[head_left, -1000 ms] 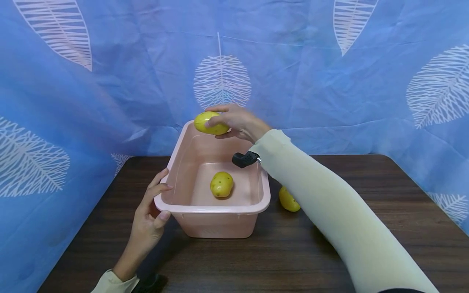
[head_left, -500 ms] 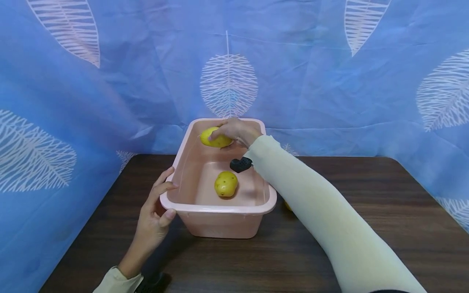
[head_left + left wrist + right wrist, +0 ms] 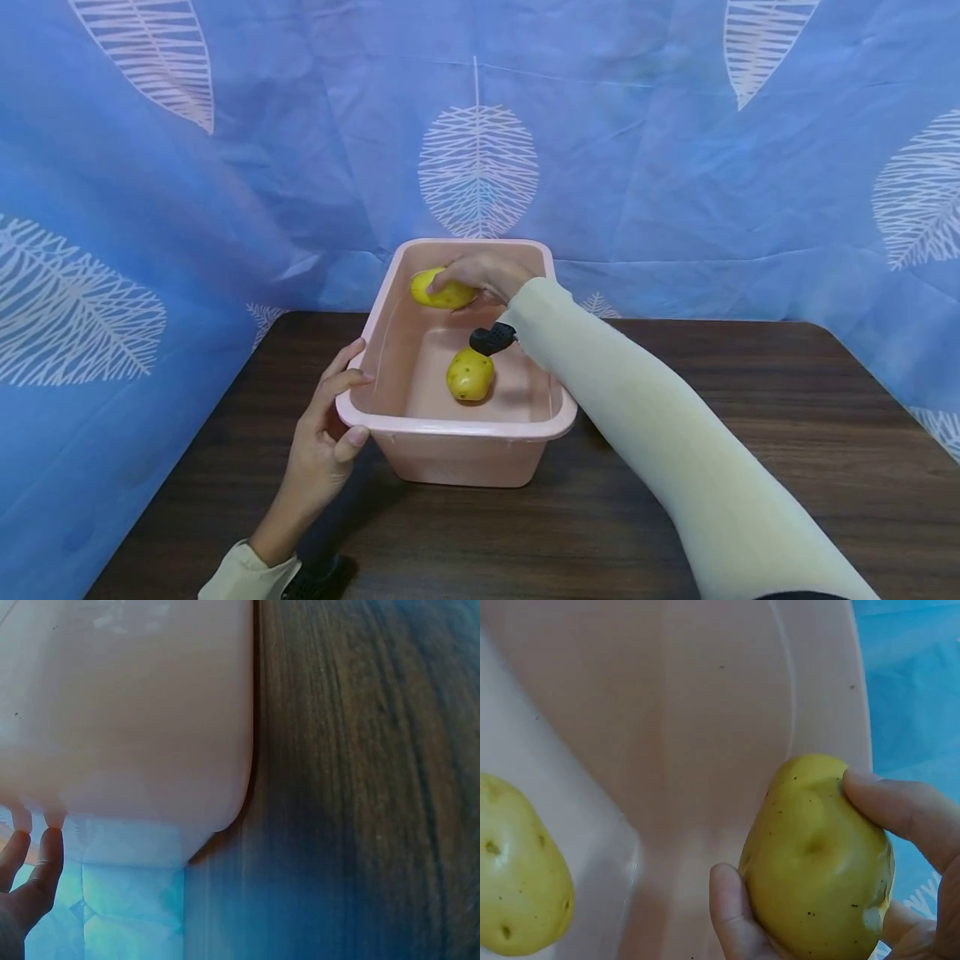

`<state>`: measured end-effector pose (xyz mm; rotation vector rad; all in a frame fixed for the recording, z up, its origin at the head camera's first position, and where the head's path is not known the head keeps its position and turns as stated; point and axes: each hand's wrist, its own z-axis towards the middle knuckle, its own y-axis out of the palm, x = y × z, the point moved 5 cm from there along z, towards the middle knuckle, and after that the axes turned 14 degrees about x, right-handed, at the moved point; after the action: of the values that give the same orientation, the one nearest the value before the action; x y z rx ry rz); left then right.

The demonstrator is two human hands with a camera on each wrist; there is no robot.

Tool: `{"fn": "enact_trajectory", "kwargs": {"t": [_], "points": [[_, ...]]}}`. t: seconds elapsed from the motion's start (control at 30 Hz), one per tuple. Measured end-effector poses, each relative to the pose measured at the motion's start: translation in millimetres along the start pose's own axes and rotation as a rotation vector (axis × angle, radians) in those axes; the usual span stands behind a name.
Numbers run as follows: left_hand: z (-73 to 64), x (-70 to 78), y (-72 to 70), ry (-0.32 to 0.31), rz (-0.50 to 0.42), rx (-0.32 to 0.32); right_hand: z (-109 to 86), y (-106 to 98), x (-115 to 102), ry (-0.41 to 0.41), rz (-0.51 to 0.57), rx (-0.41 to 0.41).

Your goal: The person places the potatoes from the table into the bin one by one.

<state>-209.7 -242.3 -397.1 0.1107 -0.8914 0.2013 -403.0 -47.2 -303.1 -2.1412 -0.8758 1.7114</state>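
Note:
My right hand (image 3: 487,277) grips a yellow potato (image 3: 441,290) inside the far part of a pink plastic basin (image 3: 457,429). In the right wrist view the thumb and fingers (image 3: 731,907) press the held potato (image 3: 817,855) from both sides. It is speckled, with a pale torn patch on one side. A second potato (image 3: 470,375) lies on the basin floor, nearer the front. My left hand (image 3: 322,446) holds the basin's front left corner, fingers over the left rim and thumb at the front. The left wrist view shows fingertips (image 3: 51,847) against the basin's outer wall (image 3: 150,712).
The basin stands on a dark wooden table (image 3: 720,383). Behind it hangs a blue cloth (image 3: 600,167) with white leaf prints. My right forearm (image 3: 637,400) crosses over the basin's right rim and hides part of the table.
The right hand has lowered the potato from above the far rim into the basin. A potato on the table at right has become hidden behind the right forearm. The left hand keeps its hold.

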Motion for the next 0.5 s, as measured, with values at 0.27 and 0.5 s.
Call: {"fn": "enact_trajectory", "kwargs": {"t": [0.27, 0.5], "points": [[-0.2, 1.3, 0.7, -0.005, 0.0, -0.007, 2.3, -1.1, 2.7, 0.031, 0.009, -0.003], [-0.3, 0.9, 0.3, -0.007, 0.012, -0.009, 2.0, -1.0, 4.5, 0.025, -0.011, 0.015]]}}
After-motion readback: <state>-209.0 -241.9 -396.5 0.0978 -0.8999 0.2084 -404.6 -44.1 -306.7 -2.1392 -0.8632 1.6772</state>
